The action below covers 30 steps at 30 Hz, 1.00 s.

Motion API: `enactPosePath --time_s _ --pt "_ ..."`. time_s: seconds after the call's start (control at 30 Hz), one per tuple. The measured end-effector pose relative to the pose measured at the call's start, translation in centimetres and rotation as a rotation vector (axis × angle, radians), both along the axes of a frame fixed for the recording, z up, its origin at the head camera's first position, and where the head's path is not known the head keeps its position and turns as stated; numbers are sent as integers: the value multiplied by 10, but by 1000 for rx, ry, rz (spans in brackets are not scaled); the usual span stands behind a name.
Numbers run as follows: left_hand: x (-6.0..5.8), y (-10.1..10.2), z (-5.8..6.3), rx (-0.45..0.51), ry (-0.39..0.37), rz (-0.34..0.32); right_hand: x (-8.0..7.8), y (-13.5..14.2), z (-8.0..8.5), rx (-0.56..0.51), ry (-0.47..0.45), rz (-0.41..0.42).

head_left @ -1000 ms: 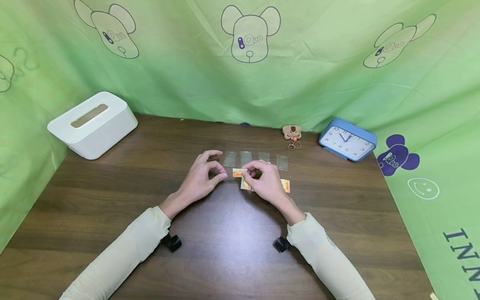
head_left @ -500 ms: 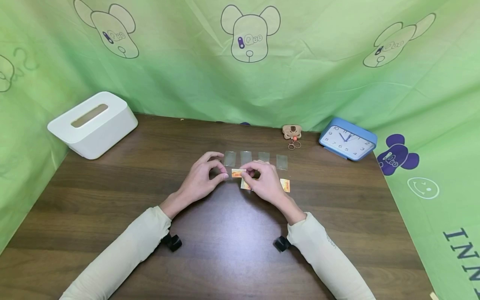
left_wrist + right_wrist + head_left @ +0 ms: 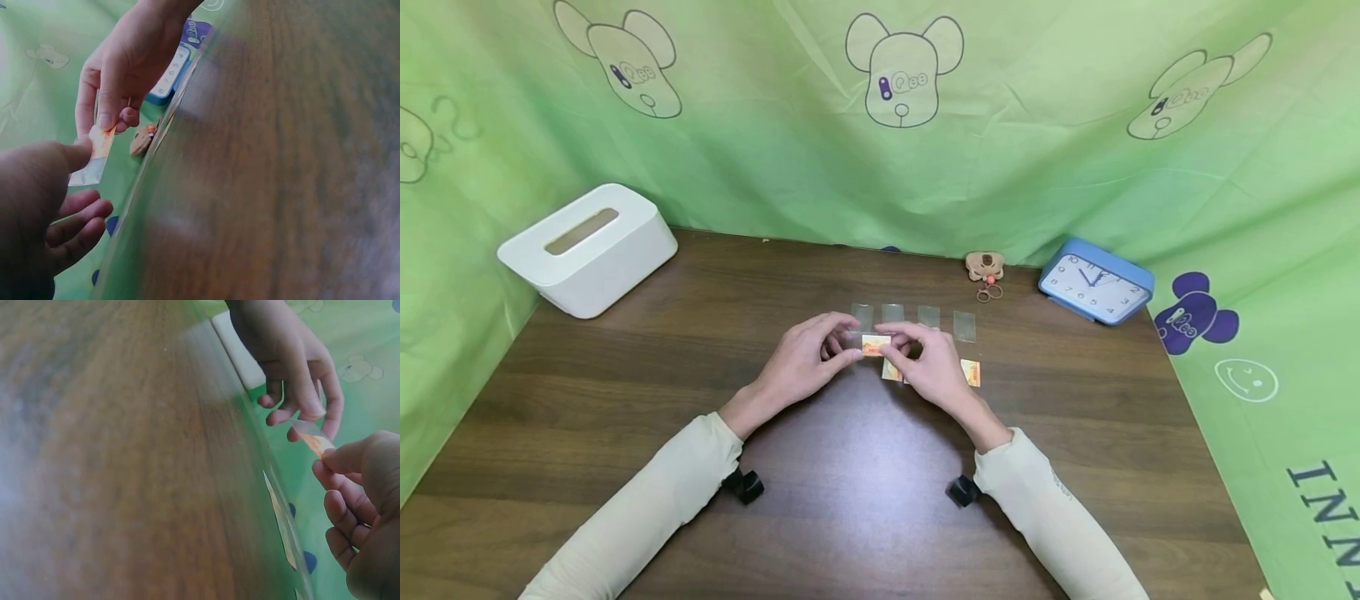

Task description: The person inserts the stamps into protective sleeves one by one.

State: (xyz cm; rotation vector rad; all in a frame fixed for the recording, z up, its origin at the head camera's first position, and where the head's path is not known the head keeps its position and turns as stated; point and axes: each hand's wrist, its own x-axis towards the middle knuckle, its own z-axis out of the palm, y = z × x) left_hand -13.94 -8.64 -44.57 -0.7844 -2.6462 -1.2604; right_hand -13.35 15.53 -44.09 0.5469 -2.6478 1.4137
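The person wears pale cream long sleeves, the left sleeve (image 3: 647, 500) and the right sleeve (image 3: 1045, 508) alike softly wrinkled and ending at the wrist. Small grey marking (image 3: 1062, 485) runs along the right forearm, too small to read. Beside each cuff juts a boxy black device, one left (image 3: 748, 487), one right (image 3: 962, 491). The left grip (image 3: 801, 354) and right grip (image 3: 934, 362) are bare.

A creased green cloth (image 3: 760, 167) printed with cartoon heads (image 3: 902, 71) hangs behind a brown wood-grain table (image 3: 610, 400) catching pale glare (image 3: 883, 483).
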Motion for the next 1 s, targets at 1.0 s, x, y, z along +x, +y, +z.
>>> enactPosePath --time_s 1.0 --pt "2 -5 5 -83 340 55 4 -3 3 -207 0 -116"
